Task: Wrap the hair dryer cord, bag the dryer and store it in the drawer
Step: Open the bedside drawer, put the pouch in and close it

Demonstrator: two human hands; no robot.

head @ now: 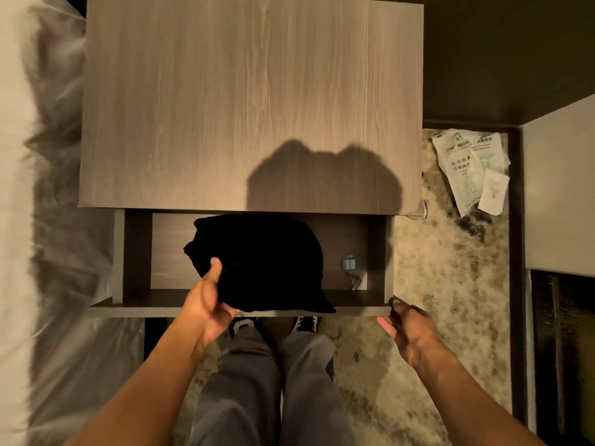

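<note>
Bagged in soft black cloth, hair dryer bag (264, 262) hangs over the open grey wooden drawer (338, 239) – left hand (206, 304) pinching its edge to lower it in – while right hand (409, 329), fingers loosely curled around nothing, rests at the drawer's front corner, likely steadying it.

Wooden nightstand (251, 101), mottled carpet (450, 284), bed (32, 220)

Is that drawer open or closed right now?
Open. The drawer is pulled out from under the nightstand top, its inside exposed; the left hand holds the black bag over it.
</note>
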